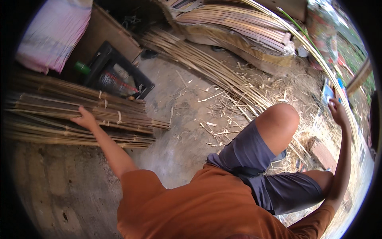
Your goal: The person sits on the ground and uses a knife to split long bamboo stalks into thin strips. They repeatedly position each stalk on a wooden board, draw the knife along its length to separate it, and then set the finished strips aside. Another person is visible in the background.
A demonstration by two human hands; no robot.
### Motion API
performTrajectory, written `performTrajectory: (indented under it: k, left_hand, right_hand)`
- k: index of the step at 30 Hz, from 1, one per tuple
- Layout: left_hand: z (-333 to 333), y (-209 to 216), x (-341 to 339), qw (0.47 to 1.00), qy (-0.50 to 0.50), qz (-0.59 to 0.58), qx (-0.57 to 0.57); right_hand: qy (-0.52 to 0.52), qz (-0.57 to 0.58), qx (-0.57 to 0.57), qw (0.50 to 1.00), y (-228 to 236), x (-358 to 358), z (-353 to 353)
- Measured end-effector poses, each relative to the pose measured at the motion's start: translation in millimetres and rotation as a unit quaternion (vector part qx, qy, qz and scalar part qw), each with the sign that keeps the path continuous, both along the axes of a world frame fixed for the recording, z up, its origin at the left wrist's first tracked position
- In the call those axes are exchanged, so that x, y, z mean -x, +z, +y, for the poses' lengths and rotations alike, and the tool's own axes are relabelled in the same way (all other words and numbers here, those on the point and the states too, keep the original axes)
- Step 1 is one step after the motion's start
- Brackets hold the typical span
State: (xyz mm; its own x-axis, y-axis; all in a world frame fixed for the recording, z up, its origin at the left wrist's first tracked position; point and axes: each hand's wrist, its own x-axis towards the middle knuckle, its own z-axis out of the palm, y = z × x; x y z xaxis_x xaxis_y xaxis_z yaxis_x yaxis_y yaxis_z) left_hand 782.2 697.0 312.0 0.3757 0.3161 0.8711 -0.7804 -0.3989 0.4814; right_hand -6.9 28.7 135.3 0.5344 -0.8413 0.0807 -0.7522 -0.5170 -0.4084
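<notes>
At the left, my left hand (84, 118) rests on tied bundles of thin bamboo strips (131, 118), its thumb and forefinger apart. Pale ties (119, 116) go round these bundles in places. Out at the far right, my right hand (338, 112) is raised with its fingers bent inward; what lies in them is too small to make out. Long pale strips (318, 55) curve down right beside this hand, and whether the fingers touch them is unclear. Just beyond the fingers shows a small blue and white thing (327, 91).
Loose bamboo strips (207, 65) lie across the concrete floor, with shavings (223, 119) around. Behind is a long wrapped stack of slats (238, 24). A dark plastic stool (137, 81) lies near the bundles. A brick (321, 153) sits by my legs; a filled sack (322, 32) stands at back right.
</notes>
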Motion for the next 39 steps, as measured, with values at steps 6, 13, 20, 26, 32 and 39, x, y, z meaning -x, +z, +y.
performTrajectory:
  k: [6,13,20,26,32,39]
  left_hand:
    - [-1,-16,13,0.997,-0.052,0.047,0.013]
    - [45,43,81,0.989,0.037,0.137,0.037]
    - [81,28,88,0.976,0.095,0.194,-0.025]
    - [-20,22,182,0.892,0.411,-0.082,-0.168]
    - [-15,20,169,0.943,0.228,-0.054,-0.238]
    - [-63,-32,36,0.859,0.197,0.47,0.057]
  right_hand:
    - [0.073,0.039,0.011,0.997,-35,-1,-7]
    - [0.043,0.13,-0.041,0.99,-12,-15,39]
    - [0.067,0.13,-0.057,0.988,-66,21,-14]
    - [0.051,0.095,-0.08,0.991,-54,28,-11]
    - [0.061,0.095,-0.182,0.977,-43,-3,43]
    - [0.062,0.08,-0.172,0.98,-39,5,38]
